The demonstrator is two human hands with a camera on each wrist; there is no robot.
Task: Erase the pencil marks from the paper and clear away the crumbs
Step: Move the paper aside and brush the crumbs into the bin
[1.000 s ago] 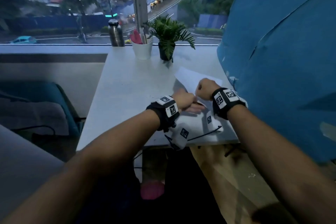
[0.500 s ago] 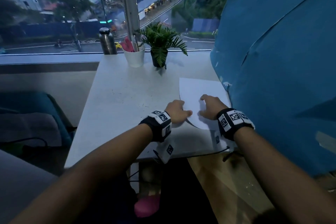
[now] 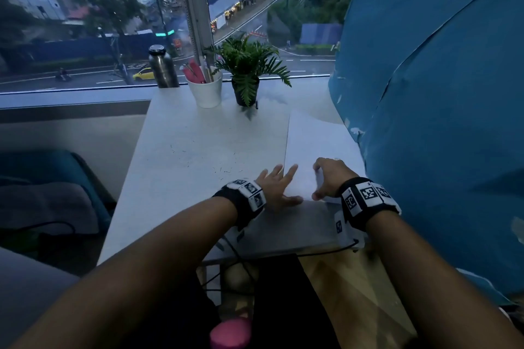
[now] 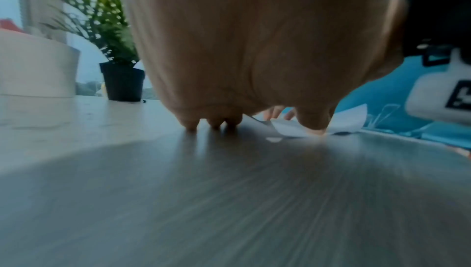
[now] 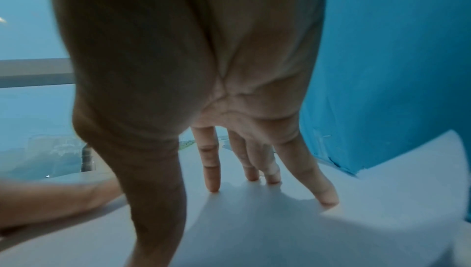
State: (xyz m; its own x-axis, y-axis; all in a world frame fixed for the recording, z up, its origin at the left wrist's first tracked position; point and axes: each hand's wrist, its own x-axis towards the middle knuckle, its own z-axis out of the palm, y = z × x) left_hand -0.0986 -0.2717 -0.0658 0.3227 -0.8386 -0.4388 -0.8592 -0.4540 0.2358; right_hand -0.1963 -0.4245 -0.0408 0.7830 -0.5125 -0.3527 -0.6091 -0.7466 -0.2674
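Note:
A white sheet of paper (image 3: pixel 312 144) lies flat on the right side of the pale table (image 3: pixel 198 136), against the blue wall. My left hand (image 3: pixel 276 187) rests with fingers spread at the sheet's near left corner, its fingertips (image 4: pixel 214 125) on the table and its thumb on the paper (image 4: pixel 349 118). My right hand (image 3: pixel 326 178) presses the near part of the sheet with straight fingers (image 5: pixel 213 180); the paper (image 5: pixel 280 231) curls up at its near right corner. Dark eraser crumbs (image 3: pixel 224 170) are scattered on the table left of the sheet. No eraser shows.
A white cup of pens (image 3: pixel 204 91), a small potted plant (image 3: pixel 246 73) and a steel bottle (image 3: pixel 163 68) stand at the window end. A blue wall (image 3: pixel 439 93) borders the table's right side. A black cable (image 3: pixel 326 252) hangs at the near edge.
One second ago both hands held the sheet lifted and tilted above the table. It has come down flat, and both hands have opened and lie on it.

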